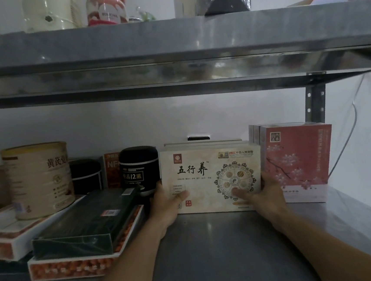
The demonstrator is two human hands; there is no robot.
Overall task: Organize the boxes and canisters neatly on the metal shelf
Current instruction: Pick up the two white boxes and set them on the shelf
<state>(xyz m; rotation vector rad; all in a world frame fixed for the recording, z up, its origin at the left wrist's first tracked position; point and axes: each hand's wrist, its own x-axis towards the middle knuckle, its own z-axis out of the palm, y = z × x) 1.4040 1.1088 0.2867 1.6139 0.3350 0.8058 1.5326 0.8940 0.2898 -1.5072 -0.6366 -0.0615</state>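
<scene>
Two hands clamp a single cream box (210, 172) that stands upright, printed face forward, on the lower shelf (212, 239). The left hand (165, 201) grips its lower left edge, thumb laid across the front and fingers curled out of sight round the side. The right hand (264, 197) mirrors it at the lower right edge, thumb on the round emblem and fingers hidden behind. The hands are held apart by the box's full width.

The box's bottom edge rests on the shelf. Just behind it, the tops of more pale boxes show. Its right edge is just beside a pink box (299, 158), and the right hand fills the narrow gap between them. Its left edge is close to a black canister (137, 167), against which the left hand sits.

Further left are a second black can (86, 174), an orange box (112, 170) behind it, and a tall tan can (38, 177) standing on a flat red-and-white box (6, 239). A dark green box (86, 222) lies slanted on an orange tray box (74, 267), which reaches the shelf's front edge.

Bare metal lies open in front of the cream box, between the forearms and out to the right. There is clear height above the box up to the upper shelf (170, 37). A post (314, 103) stands behind the pink box.
</scene>
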